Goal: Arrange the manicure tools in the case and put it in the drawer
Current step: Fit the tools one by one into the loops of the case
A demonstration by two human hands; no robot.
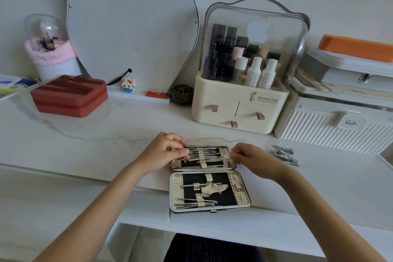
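An open manicure case with a gold rim and black lining lies flat at the front of the white table. Several steel tools sit under straps in both halves. My left hand pinches a thin steel tool at the far half's left edge. Its fingers are curled over the tool ends. My right hand rests at the far half's right edge with curled fingertips touching the rim. Loose nail clippers lie on the table to the right of the case.
A cream cosmetic organiser with small drawers stands behind the case. A white ribbed box is at the right, a red zip case at the left. A mirror leans on the back wall. The table's front edge runs just below the case.
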